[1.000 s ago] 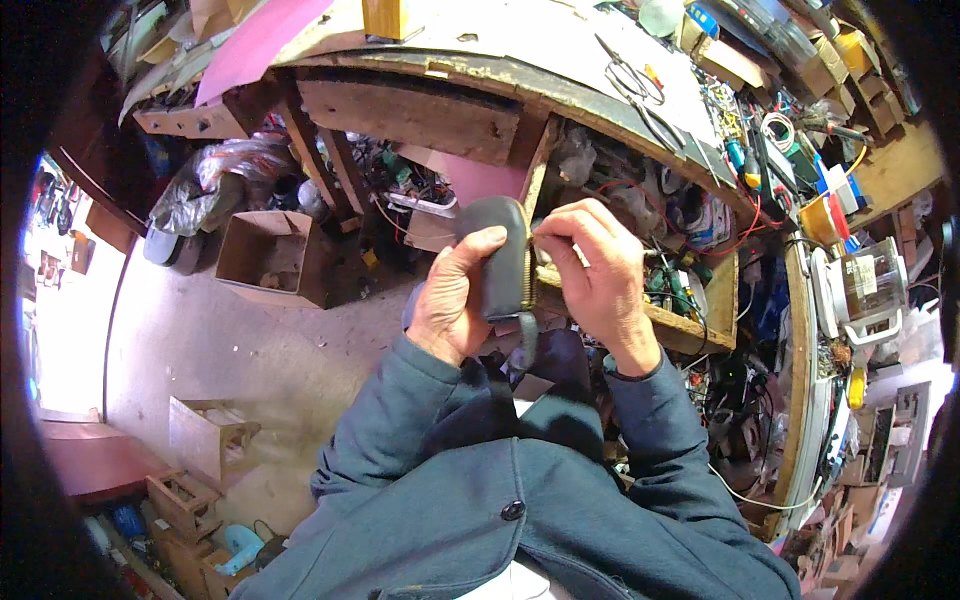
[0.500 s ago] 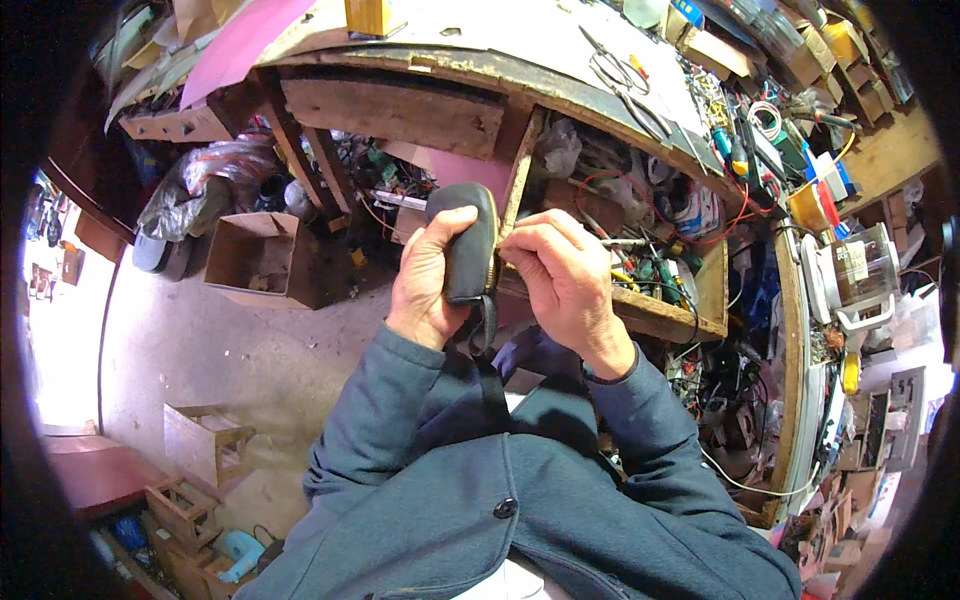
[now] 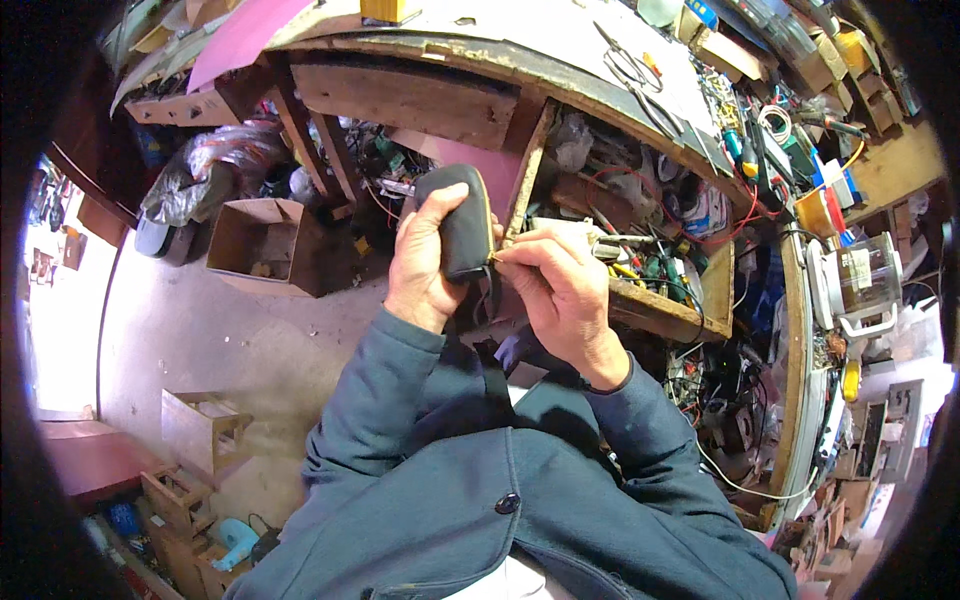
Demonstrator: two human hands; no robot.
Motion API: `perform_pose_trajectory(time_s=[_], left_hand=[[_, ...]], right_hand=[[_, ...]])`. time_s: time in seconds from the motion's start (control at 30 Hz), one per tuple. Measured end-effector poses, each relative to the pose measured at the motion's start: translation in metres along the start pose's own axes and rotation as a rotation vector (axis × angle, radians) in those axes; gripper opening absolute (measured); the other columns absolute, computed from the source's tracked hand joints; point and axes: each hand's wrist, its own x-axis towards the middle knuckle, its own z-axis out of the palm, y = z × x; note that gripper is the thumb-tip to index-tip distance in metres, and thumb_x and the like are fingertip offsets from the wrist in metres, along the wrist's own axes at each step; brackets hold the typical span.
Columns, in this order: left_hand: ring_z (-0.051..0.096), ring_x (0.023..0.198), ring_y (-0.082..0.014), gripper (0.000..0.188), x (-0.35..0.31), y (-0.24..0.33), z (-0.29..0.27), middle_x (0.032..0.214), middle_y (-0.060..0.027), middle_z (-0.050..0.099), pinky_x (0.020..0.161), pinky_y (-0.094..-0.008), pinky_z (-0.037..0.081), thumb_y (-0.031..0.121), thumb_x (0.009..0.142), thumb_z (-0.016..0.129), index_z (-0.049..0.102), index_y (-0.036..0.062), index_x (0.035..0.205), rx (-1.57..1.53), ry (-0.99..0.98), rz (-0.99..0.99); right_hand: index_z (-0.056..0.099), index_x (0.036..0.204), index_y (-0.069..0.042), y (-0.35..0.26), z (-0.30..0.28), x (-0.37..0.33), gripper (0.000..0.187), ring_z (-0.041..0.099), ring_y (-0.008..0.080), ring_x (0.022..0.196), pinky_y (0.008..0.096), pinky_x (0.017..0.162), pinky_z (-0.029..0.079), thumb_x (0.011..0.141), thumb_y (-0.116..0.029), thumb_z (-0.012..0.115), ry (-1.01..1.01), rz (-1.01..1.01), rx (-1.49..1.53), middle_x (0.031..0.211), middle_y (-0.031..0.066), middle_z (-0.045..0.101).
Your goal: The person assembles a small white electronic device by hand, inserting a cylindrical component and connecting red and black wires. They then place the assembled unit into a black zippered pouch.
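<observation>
A small black zip case (image 3: 465,230) with a brass-coloured zip along its right edge stands upright in front of me. My left hand (image 3: 424,262) is wrapped round it, thumb across its face. At the lower right end of the zip, my right hand (image 3: 562,293) pinches what looks like the zip pull between thumb and forefinger. A dark wrist strap (image 3: 484,302) hangs from the bottom of the case. The far side of the case and most of the left fingers are hidden.
Beyond my hands runs a workbench (image 3: 440,50) with scissors and pliers (image 3: 650,100) on it. An open drawer (image 3: 665,312) full of tools juts out at right. A cardboard box (image 3: 262,245) sits on the floor at left, a wooden stool (image 3: 205,432) nearer.
My right thumb and forefinger have slid down along the zip to the lower end of the case. The case has shifted slightly up and left.
</observation>
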Motion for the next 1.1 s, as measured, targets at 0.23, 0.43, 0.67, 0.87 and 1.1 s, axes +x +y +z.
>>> perform_pose_trajectory(time_s=[0.23,0.43,0.67,0.87,1.1], left_hand=[[0.072,0.076,-0.0245,0.029,-0.003,0.005,0.003,0.09,-0.0117,0.07,0.071,-0.0367,0.062,0.02,0.092,0.071,0.065,0.0017,0.114,0.011,-0.086,-0.018],[0.071,0.087,-0.0228,0.031,-0.006,-0.008,0.014,0.099,-0.0114,0.07,0.08,-0.0368,0.061,0.019,0.096,0.071,0.062,0.0012,0.119,0.22,-0.11,0.202],[0.064,0.111,-0.0189,0.065,-0.016,-0.018,0.037,0.128,-0.0091,0.06,0.099,-0.0342,0.055,0.004,0.092,0.075,0.041,0.0055,0.147,0.273,-0.251,0.273],[0.065,0.114,-0.0178,0.067,-0.024,-0.011,0.05,0.128,-0.0087,0.066,0.101,-0.034,0.053,0.003,0.094,0.075,0.042,0.0072,0.152,0.488,-0.354,0.257],[0.068,0.099,-0.0145,0.046,0.003,-0.03,0.052,0.106,-0.0065,0.07,0.093,-0.0308,0.053,0.023,0.106,0.062,0.052,0.0056,0.148,0.643,-0.567,0.215]], right_hand=[[0.073,0.095,-0.008,0.003,-0.006,-0.006,0.015,0.065,0.0251,0.08,0.0376,0.074,0.046,0.083,-0.006,0.081,-0.035,0.145,0.151,0.085,0.0059,0.07],[0.056,0.138,-0.001,0.005,-0.005,-0.017,0.046,0.068,0.0137,0.093,0.0292,0.083,0.055,0.097,-0.011,0.074,-0.118,0.668,0.705,0.105,0.0093,0.07],[0.04,0.15,-0.005,0.006,-0.015,-0.015,0.069,0.067,0.0164,0.102,0.0307,0.088,0.055,0.092,-0.006,0.078,-0.056,0.829,0.855,0.114,0.0113,0.069],[0.04,0.151,0.001,0.011,-0.03,-0.024,0.068,0.068,0.0192,0.11,0.0324,0.092,0.058,0.093,-0.007,0.073,0.087,0.838,1.098,0.124,0.0105,0.067],[0.041,0.15,0.0,0.03,-0.083,-0.06,0.074,0.068,0.0253,0.078,0.0349,0.057,0.052,0.089,-0.031,0.07,0.258,0.913,1.51,0.103,0.0179,0.068]])
